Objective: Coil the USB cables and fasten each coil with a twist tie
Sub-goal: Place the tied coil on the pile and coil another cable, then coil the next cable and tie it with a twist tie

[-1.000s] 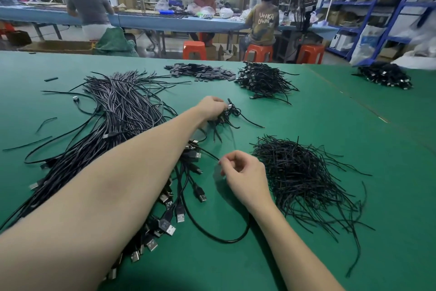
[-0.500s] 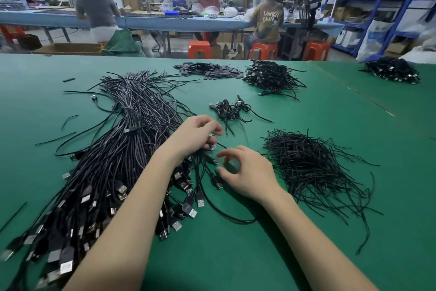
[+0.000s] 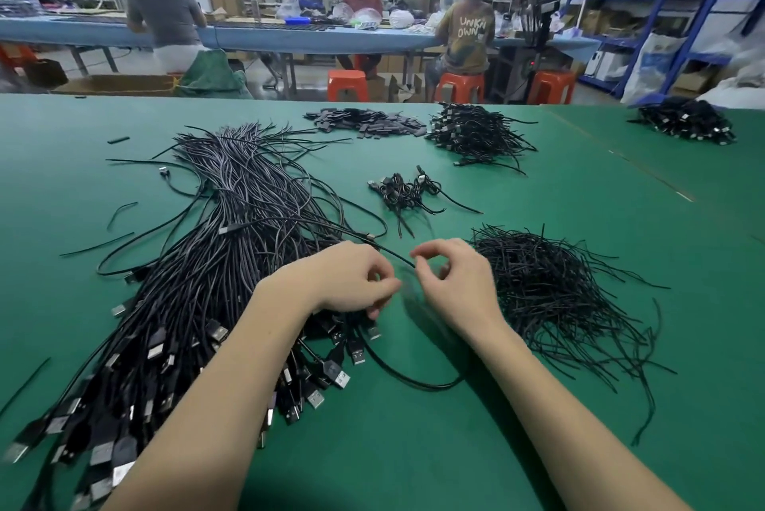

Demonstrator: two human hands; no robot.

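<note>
A big bundle of loose black USB cables [image 3: 248, 220] lies across the green table [image 3: 600, 187], with its plugs fanned toward me at the lower left. My left hand [image 3: 352, 282] rests on the plug end of the bundle, fingers curled and thumb against forefinger on one USB cable [image 3: 414, 380] that loops out on the table below the hands. My right hand [image 3: 453, 287] pinches a thin cable end between thumb and forefinger. A heap of black twist ties [image 3: 550, 295] lies just right of it. A few tied coils [image 3: 401, 191] sit beyond the hands.
Further back are a heap of flat black pieces [image 3: 364, 123] and another cable pile [image 3: 476, 133], with a third pile [image 3: 687, 123] at the far right. Stray ties lie at the left. Beyond the table's far edge, people sit on orange stools at a blue bench.
My left hand left a tied coil beyond, came back to the bundle's plug end and took a cable. My right hand rose slightly and now pinches a cable end.
</note>
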